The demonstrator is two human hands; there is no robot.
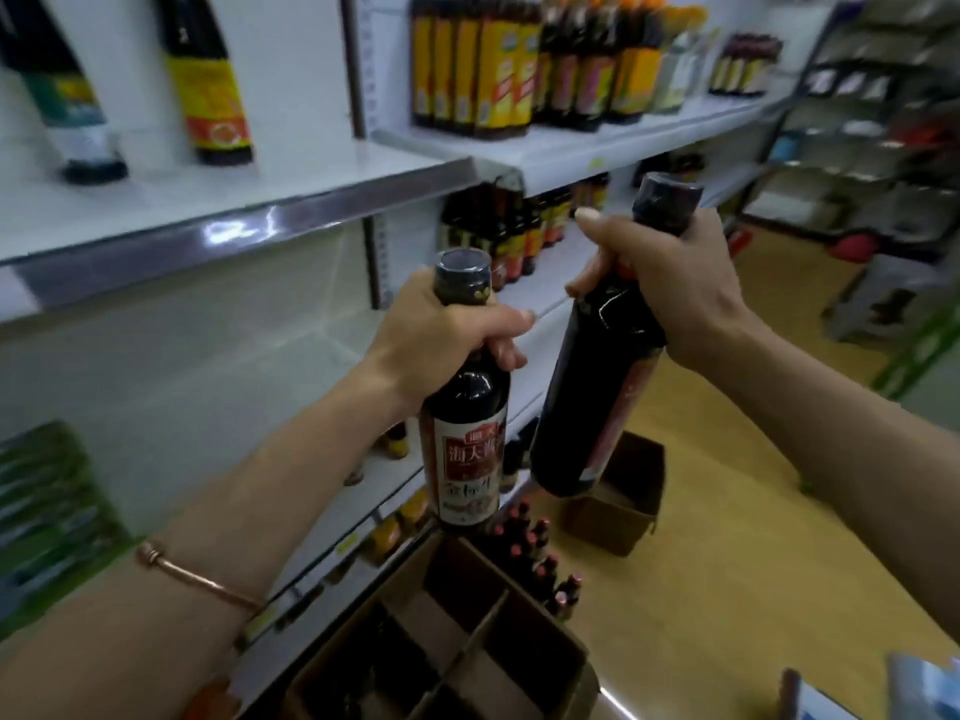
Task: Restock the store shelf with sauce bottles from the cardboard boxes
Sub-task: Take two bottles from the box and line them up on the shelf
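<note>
Mid-frame, head view: both hands up in front of the shelf unit, one bottle each.

Left hand [441,330] grips the neck of the labelled bottle [465,433], fingers and thumb curled tight round it just under the dark cap. Bottle upright, red-and-white label facing the camera, base hanging above the divided box [441,641]. Thin copper-coloured bracelet [200,579] on the left forearm.

Right hand [670,288] wraps the neck of the second bottle [597,397], thumb pointing up beside the cap, fingers closed round the far side. That bottle is tilted, cap leaning up-right, base down-left, label mostly turned away. The two bottles sit near each other, not touching.

Middle shelf [208,356] behind the left hand shows bare white board at its near end; dark bottles [514,236] stand further along it, toward the far end. Top shelf [234,200] carries two dark bottles at the left end and a dense row of yellow-labelled bottles [493,70] past the upright.

Divided box sits at the bottom edge of frame, cardboard cells open; contents too dark to tell. Just beyond it, a cluster of red-capped small bottles [535,558] on the floor. Second cardboard box [623,496] stands open on the yellow floor [727,537], behind the tilted bottle's base.

Far racks at right are blurred.
</note>
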